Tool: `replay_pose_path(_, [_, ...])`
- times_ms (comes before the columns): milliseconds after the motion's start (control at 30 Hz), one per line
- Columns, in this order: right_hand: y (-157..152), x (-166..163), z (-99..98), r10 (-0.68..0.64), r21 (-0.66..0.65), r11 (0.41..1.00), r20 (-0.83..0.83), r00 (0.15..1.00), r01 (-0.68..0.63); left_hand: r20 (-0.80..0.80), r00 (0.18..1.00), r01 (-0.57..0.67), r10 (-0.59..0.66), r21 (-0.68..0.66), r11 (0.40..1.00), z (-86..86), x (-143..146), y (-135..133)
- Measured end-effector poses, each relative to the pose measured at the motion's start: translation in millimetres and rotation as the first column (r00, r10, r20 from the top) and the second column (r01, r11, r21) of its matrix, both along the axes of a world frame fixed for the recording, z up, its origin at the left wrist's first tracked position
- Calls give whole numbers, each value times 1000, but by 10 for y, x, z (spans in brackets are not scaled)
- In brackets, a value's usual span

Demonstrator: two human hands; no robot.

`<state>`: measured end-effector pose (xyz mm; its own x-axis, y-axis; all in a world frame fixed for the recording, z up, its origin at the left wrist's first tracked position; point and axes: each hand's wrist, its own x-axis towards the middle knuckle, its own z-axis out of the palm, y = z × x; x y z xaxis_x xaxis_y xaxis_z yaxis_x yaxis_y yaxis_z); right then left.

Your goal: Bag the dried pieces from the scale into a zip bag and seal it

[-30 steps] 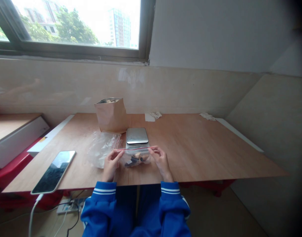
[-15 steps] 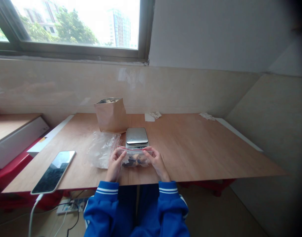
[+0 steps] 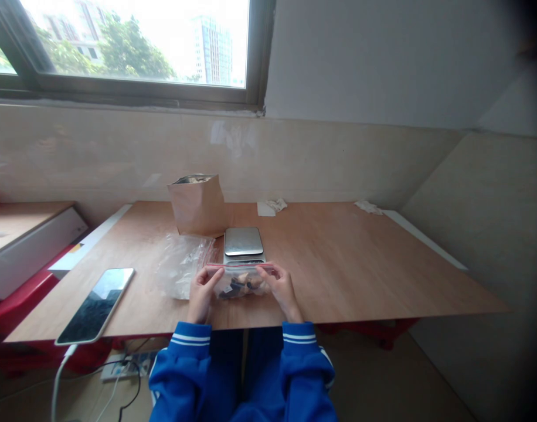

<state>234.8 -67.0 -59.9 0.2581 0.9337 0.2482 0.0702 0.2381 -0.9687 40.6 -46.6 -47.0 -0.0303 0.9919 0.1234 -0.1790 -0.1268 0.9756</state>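
Observation:
A clear zip bag (image 3: 240,285) with a red seal strip hangs between my hands at the near side of the table. Dark and tan pieces lie in its lower part; their kind is too blurred to tell. My left hand (image 3: 202,292) pinches the bag's top left corner, and my right hand (image 3: 279,288) pinches the top right. Just beyond the bag is a digital scale (image 3: 243,241) with a bare metal plate, its front partly hidden by the bag. More clear zip bags (image 3: 180,266) lie flat to the left of my left hand.
Behind the loose bags stands an open brown paper pouch (image 3: 197,205). A phone (image 3: 96,305) with a white charging cable lies at the table's left front. Crumpled tissue (image 3: 276,205) and another scrap (image 3: 368,207) rest along the back edge of the wooden table (image 3: 360,269).
The bag's red top edge has come straighter and more level between my hands. The pieces inside have shifted slightly. My hands have barely moved.

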Motion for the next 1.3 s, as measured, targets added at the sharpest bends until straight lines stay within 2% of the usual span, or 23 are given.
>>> replay_pose_path(333, [9, -11, -27, -32, 48, 998, 20, 999, 31, 7, 1000, -19, 19, -55, 998, 22, 4, -10])
replay_pose_path(433, [27, -45, -47, -22, 2, 1000, -59, 998, 22, 42, 999, 20, -18, -40, 999, -23, 14, 6])
replay_pose_path(567, [41, -107, -66, 56, -30, 998, -202, 978, -63, 149, 986, 84, -71, -82, 993, -52, 44, 19])
replay_pose_path(667, [42, -137, -74, 88, -26, 995, -227, 970, -96, 193, 975, 133, -109, -114, 985, -35, 66, 9])
replay_pose_path(767, [44, -147, -91, 89, -38, 994, -218, 972, -100, 173, 977, 148, -127, -113, 983, -40, 74, 3])
replay_pose_path(1000, [51, -167, -96, 91, -24, 995, -186, 978, -97, 90, 993, 80, -72, -85, 993, -121, 56, 34])
replay_pose_path(1300, [54, -186, -65, 59, 19, 998, -136, 989, -57, 7, 1000, 18, -17, -85, 996, -43, 40, -3])
